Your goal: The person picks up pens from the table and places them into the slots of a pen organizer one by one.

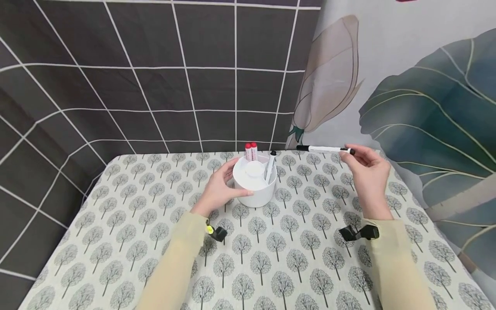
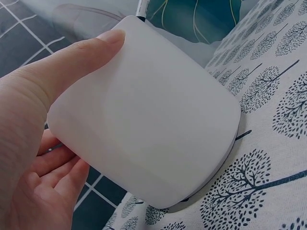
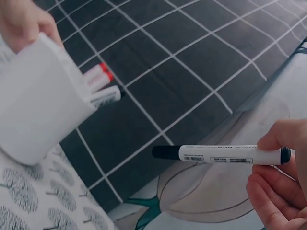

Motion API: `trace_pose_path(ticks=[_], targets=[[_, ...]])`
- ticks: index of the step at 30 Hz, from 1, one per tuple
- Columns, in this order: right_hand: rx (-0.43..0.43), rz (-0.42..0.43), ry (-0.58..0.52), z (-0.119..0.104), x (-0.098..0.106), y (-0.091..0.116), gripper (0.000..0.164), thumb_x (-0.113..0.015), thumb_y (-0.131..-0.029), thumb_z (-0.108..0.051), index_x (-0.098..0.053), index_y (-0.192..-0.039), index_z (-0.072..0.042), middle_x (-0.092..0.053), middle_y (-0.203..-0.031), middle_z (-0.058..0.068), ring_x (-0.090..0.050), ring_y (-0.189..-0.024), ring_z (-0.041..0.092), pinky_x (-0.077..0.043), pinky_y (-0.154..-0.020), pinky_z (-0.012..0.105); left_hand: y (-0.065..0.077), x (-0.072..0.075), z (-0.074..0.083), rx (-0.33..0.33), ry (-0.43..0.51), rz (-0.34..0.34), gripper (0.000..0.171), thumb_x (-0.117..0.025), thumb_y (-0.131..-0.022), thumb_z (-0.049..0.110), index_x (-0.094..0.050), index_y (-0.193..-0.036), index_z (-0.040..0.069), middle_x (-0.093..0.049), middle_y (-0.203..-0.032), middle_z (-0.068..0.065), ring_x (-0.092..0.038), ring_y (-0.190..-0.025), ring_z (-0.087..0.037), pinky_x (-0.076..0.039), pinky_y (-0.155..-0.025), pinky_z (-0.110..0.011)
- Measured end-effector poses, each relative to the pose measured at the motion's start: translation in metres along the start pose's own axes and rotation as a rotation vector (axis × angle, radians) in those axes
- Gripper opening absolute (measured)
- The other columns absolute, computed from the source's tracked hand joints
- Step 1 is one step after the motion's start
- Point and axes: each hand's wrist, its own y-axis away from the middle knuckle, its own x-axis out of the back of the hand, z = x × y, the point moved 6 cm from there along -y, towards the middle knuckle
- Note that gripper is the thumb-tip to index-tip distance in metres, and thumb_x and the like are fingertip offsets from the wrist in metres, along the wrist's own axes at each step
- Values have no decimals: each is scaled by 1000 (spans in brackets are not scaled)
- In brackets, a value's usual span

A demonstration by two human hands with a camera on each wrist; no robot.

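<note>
A round white pen holder [image 1: 257, 198] with compartments stands on the table. My left hand [image 1: 218, 189] grips its left side, thumb across the front near the rim and fingers round behind. Two red-ended white markers [image 1: 254, 152] stand in the back compartment, and a black-ended white marker [image 1: 270, 168] leans on the right. Off to the right, my right hand [image 1: 370, 176] pinches a white marker with black ends [image 3: 216, 153] by one end. It is held almost level, its black cap pointing left toward the holder, apart from it.
The table wears a pale cloth [image 1: 240, 275] printed with trees. Behind it hangs a dark curtain [image 1: 147, 90] with a white grid, and a leaf-and-flower patterned sheet [image 1: 418, 107] hangs at the right. Small black wrist cameras sit at both cuffs.
</note>
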Motion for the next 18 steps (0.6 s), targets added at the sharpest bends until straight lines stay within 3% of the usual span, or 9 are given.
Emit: trace_pose_path(ticks=[9,18], targets=[[34,-40,-239,-14,-16,1,28,-79,-83,7,-74,-111,5,-73,-96,10,-72,-81,16,-59,-79,22,1,0,3,-1,0,3,106,-100,-64,24,-44,-154,17,-49,-151,5,-45,-138,-16,-37,-115,-31],[82,-63,-345,-30,-37,3,27,-75,-83,13,-73,-109,8,-71,-91,13,-70,-77,18,-61,-79,26,3,0,4,4,-1,5,106,-99,-65,23,-43,-154,14,-49,-151,5,-45,-138,-17,-36,-116,-33]])
